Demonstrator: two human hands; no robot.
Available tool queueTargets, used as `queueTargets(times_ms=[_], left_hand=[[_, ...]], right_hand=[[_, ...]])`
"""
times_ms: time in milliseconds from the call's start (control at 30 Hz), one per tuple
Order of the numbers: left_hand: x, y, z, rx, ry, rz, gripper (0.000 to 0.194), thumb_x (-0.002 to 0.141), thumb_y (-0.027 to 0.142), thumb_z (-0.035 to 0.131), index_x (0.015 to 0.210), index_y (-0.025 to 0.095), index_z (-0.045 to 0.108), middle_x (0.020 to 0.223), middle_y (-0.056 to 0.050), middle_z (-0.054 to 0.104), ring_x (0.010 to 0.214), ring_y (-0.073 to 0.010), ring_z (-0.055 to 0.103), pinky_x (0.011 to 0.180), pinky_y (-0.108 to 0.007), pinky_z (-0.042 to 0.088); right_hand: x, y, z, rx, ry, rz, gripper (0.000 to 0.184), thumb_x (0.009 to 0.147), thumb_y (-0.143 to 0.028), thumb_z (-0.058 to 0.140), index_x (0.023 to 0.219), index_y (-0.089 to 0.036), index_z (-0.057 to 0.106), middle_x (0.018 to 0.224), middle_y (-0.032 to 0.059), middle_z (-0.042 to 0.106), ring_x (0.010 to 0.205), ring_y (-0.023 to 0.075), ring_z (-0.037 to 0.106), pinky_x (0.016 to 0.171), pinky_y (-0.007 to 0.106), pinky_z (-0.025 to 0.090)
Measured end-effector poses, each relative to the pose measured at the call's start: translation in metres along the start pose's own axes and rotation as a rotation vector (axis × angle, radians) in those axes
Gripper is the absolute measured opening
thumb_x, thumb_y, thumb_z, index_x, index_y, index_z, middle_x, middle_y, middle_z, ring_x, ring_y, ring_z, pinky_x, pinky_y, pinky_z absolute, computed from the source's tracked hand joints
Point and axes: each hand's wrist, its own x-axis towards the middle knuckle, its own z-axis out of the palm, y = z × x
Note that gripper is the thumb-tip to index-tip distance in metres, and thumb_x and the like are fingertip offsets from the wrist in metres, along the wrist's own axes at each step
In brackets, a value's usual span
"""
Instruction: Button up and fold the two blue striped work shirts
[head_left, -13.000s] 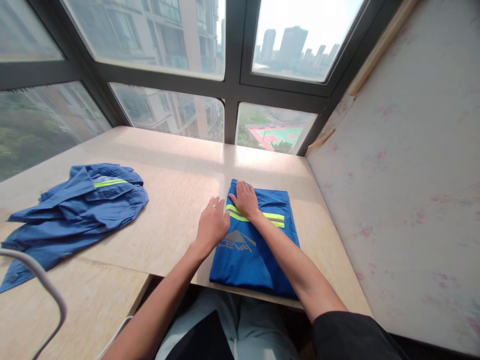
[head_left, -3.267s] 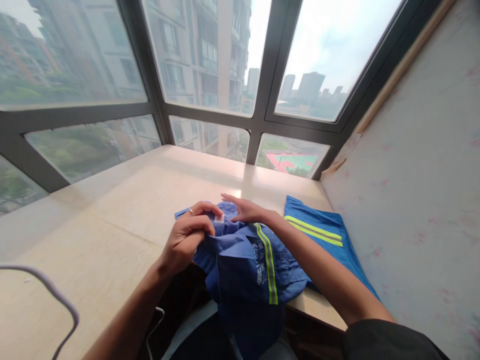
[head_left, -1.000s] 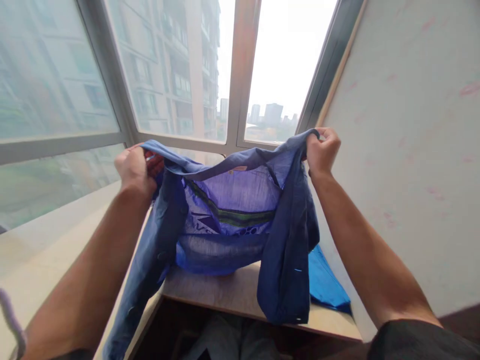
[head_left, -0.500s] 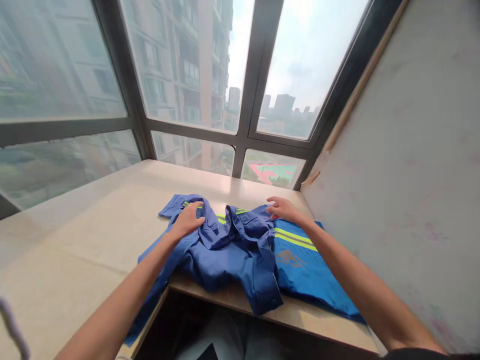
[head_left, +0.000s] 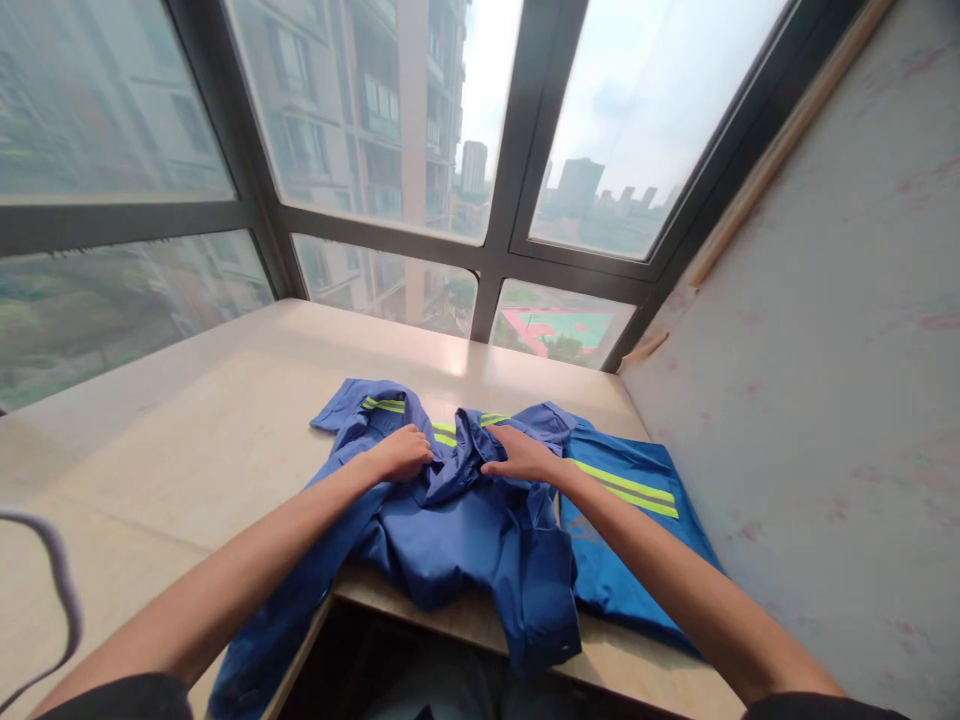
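A blue work jacket [head_left: 450,535] with yellow-green reflective stripes lies spread and rumpled at the table's front edge, its front panels hanging over. My left hand [head_left: 405,454] is closed on the cloth left of the collar. My right hand [head_left: 519,455] has its thumb and fingers around the bunched collar on the right; its fingertips are partly hidden in the folds. A folded brighter blue garment [head_left: 637,545] with a reflective stripe lies to the right, partly under my right forearm and touching the jacket.
The pale table [head_left: 187,440] stretches left and back to dark window frames [head_left: 375,235]. A flowered wall [head_left: 810,400] closes off the right side. A grey cable [head_left: 60,570] curves at the lower left. There is a dark gap below the table's front edge.
The jacket, held up by both hands a second ago, now lies on the table. Since half a second ago both hands have moved inward from the shoulders to the collar.
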Motion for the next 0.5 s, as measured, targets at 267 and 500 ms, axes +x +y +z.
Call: queueTargets(times_ms=[267,500], left_hand=[[0.004,-0.035,-0.054,-0.421,0.430,-0.413,0.021,0.084,0.030,0.049,0.079,0.021,0.068,0.072,-0.005,0.068,0.074,-0.0224,0.064,0.074,-0.031,0.047],[0.065,-0.085,-0.088,-1.295,1.036,-1.028,0.015,0.077,0.023,0.047,0.087,0.016,0.056,0.077,-0.006,0.064,0.080,-0.0196,0.067,0.074,-0.031,0.054]], right_hand=[[-0.008,0.016,0.013,0.365,0.280,0.209,0.057,0.074,-0.020,0.052,0.131,-0.014,0.057,0.109,0.0098,0.070,0.095,0.0259,0.066,0.089,0.037,0.051],[-0.024,0.039,-0.023,0.905,0.769,0.450,0.080,0.084,-0.045,0.055,0.152,-0.017,0.025,0.099,0.0077,0.070,0.079,0.0216,0.068,0.068,0.033,0.057]])
